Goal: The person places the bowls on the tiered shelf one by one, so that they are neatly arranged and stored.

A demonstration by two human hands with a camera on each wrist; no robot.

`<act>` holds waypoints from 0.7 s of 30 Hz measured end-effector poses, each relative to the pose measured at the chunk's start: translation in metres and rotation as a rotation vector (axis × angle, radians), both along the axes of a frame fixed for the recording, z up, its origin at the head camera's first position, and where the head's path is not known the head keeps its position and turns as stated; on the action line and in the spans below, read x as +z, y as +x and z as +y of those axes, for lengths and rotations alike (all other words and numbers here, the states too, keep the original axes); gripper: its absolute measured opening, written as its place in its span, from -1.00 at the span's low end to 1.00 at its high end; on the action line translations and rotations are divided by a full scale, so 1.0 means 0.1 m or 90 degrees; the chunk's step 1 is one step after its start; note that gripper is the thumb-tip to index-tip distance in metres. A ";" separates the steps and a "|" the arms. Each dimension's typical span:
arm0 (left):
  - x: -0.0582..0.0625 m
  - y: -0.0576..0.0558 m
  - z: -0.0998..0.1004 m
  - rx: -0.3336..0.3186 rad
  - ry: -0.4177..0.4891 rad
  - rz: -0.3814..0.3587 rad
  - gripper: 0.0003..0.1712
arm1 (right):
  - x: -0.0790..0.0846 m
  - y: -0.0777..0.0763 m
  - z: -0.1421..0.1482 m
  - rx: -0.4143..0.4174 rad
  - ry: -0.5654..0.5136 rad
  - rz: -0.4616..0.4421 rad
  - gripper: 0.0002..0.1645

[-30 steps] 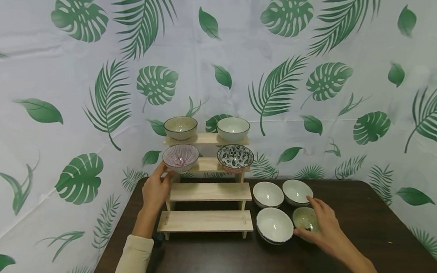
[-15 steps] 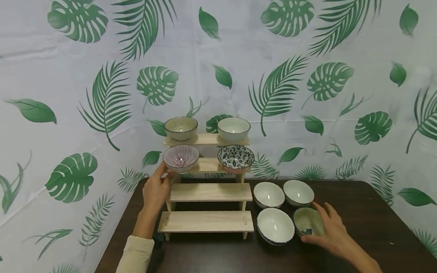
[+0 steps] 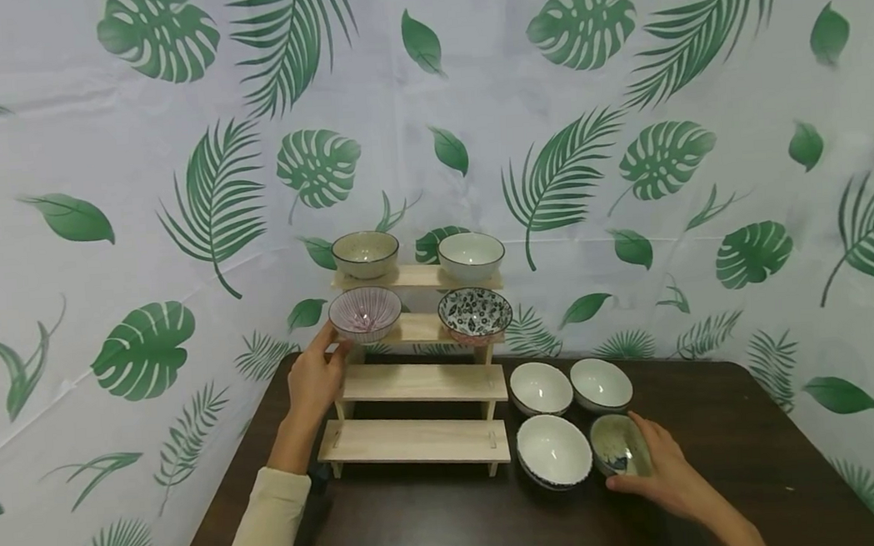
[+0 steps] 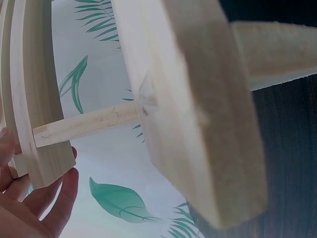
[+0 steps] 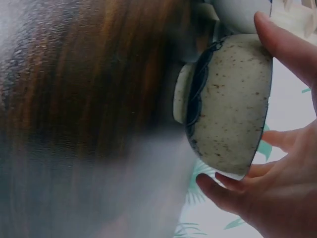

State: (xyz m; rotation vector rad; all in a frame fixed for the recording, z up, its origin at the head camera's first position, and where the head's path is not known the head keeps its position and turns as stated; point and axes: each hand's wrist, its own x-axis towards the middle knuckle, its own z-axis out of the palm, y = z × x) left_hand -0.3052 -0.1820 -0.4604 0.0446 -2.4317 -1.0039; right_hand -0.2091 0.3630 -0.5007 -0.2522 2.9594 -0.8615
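My right hand (image 3: 662,464) holds a speckled greenish bowl (image 3: 619,447) by its right side, thumb at the near rim and fingers at the far side. The bowl leans in the head view; in the right wrist view its outside (image 5: 230,99) is cream with brown specks and a dark blue band near the foot. At the left end of a stepped wooden shelf (image 3: 413,439), my left hand (image 3: 314,385) grips the second board from the top, below a purple-striped bowl (image 3: 365,314). In the left wrist view its thumb and fingers (image 4: 67,198) lie around a board's end.
Beside the purple-striped bowl stands a black floral bowl (image 3: 475,314). On the top board sit a beige bowl (image 3: 365,255) and a pale bowl (image 3: 471,255). Three white-lined bowls (image 3: 555,451) cluster on the dark table (image 3: 422,524), right of the shelf. A leaf-print cloth (image 3: 396,100) hangs behind.
My right hand has closed around the greenish bowl and shifted slightly right; the bowl now leans with more of its inside showing. My left hand keeps its place at the shelf.
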 end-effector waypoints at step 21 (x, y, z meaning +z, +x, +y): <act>0.01 -0.03 0.01 0.004 -0.004 0.017 -0.52 | 0.00 0.01 0.01 -0.101 0.007 0.076 0.45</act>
